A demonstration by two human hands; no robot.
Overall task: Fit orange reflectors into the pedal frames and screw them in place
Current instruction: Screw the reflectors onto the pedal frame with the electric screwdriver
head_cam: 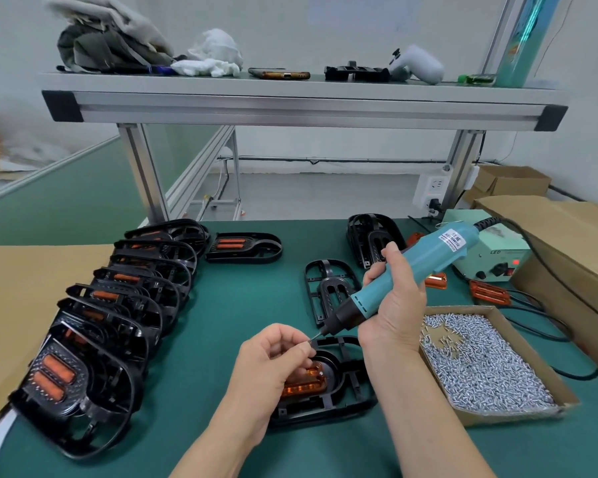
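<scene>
A black pedal frame (pixel 342 405) lies on the green table near me, with an orange reflector (pixel 306 382) seated in it. My left hand (pixel 273 360) hovers over the frame and pinches a small screw (pixel 309 340) at the tip of the bit. My right hand (pixel 394 305) grips a teal electric screwdriver (pixel 418 270), tilted down to the left so its bit meets the screw. Two loose orange reflectors (pixel 489 292) lie near the power unit.
A cardboard tray of several silver screws (pixel 480 363) sits at my right. Several finished pedals (pixel 118 305) overlap in a row on the left. Empty frames (pixel 328 291) lie behind the work. A pale green power unit (pixel 487 257) and brown cardboard (pixel 567 243) stand far right.
</scene>
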